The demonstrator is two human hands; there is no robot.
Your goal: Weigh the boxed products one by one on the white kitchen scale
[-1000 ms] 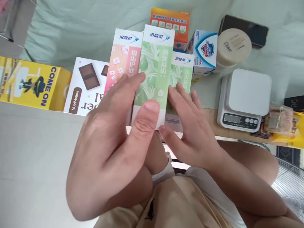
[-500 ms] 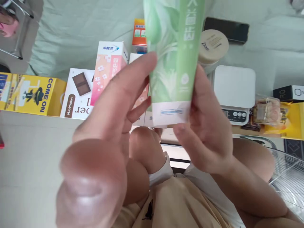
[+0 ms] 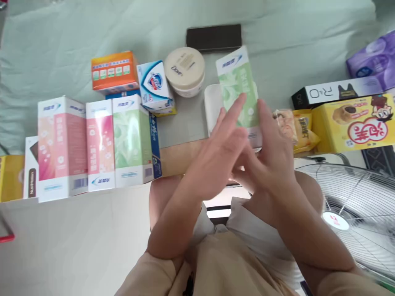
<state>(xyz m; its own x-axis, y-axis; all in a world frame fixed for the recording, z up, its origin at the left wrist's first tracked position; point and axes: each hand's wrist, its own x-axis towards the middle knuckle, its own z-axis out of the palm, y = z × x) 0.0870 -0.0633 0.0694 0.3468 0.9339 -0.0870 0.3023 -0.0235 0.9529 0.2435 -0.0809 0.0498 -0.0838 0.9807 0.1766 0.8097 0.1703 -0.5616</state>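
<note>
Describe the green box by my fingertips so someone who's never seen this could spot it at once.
Start from the pale green cloth and find the round Dove tub. Right of it in the picture is the green box, at the left hand and right hand. The other green box is beside a pink box at left; only this one is by the hands.

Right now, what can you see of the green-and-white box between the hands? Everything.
The green-and-white box is slim and looks like printed cardboard: white ends, pale-green leafy middle, blue lettering at the top. It slants, top leftward, over the white scale; contact there is unclear. The left hand overlaps its lower front; the right hand is at its right edge. Grip is unclear.
</note>
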